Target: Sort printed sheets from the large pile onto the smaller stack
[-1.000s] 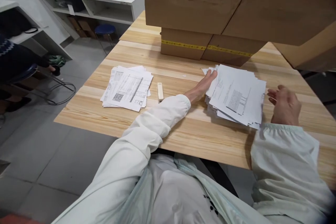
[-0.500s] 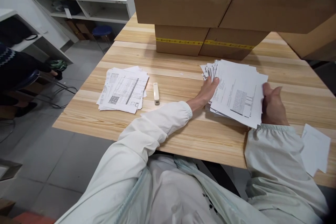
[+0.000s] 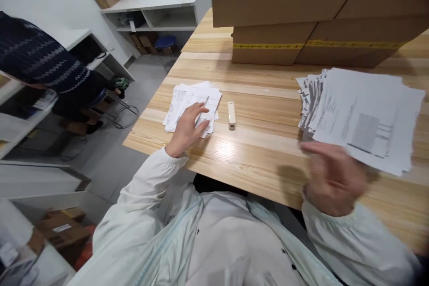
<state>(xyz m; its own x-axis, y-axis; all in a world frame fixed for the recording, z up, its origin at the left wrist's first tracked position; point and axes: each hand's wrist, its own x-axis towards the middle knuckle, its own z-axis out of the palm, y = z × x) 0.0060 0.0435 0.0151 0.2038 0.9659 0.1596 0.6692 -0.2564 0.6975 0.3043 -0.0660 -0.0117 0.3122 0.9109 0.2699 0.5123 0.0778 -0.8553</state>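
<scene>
My left hand (image 3: 188, 128) lies over the smaller pile of printed papers (image 3: 177, 103) on the left of the table, its thumb and fingers apart. Whether it touches the top sheet I cannot tell. To the right of that pile rests a small cream-coloured stapler (image 3: 231, 115). My right hand (image 3: 335, 178) is blurred by motion in front of the larger stack of printed sheets (image 3: 365, 120). It appears to hold nothing, with one finger stretched out to the left and the others loosely bent. The larger stack has an uneven, fanned left edge.
Large cardboard boxes (image 3: 268, 47) with yellow tape are stacked at the back of the wooden table (image 3: 261, 152). On the left, another person (image 3: 50, 62) in a patterned sweater is near white shelves. A blue stool (image 3: 165, 42) stands behind the table.
My left hand has left the larger stack and moved over to the left pile. My right hand has let go of the stack and drawn back towards me. The view has turned left.
</scene>
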